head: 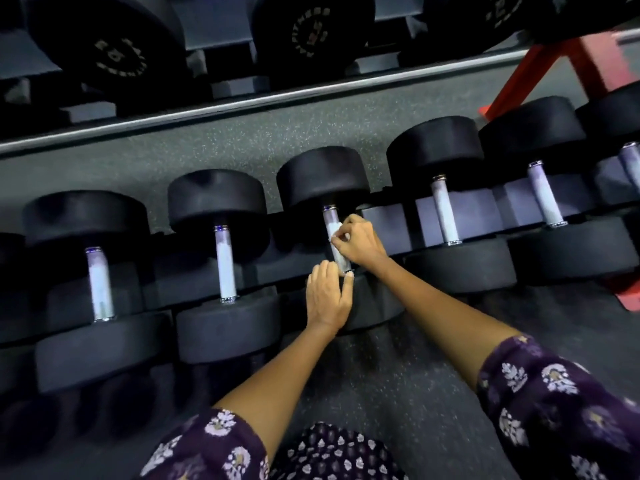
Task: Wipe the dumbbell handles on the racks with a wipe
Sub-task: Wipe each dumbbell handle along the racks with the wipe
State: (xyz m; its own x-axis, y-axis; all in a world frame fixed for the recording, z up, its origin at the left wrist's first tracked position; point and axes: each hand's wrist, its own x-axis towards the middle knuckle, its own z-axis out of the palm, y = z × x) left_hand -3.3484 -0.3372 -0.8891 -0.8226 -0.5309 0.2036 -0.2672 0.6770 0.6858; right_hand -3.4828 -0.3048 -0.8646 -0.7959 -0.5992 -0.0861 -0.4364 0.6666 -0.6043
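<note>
A row of black dumbbells with pale metal handles lies on the lower rack (388, 220). My right hand (360, 242) grips the middle dumbbell's handle (330, 220), fingers curled round it with a white wipe (335, 233) showing under the fingertips. My left hand (327, 296) rests with straight fingers on that dumbbell's near head (374, 303), just below the handle's lower end. Most of the wipe is hidden by my right hand.
Other handles lie left (225, 261) (100, 285) and right (445, 209) (545, 195). An upper rack rail (242, 102) with bigger dumbbells (104, 43) runs above. A red frame leg (540, 67) stands at the right. Speckled rubber floor (398, 393) lies below.
</note>
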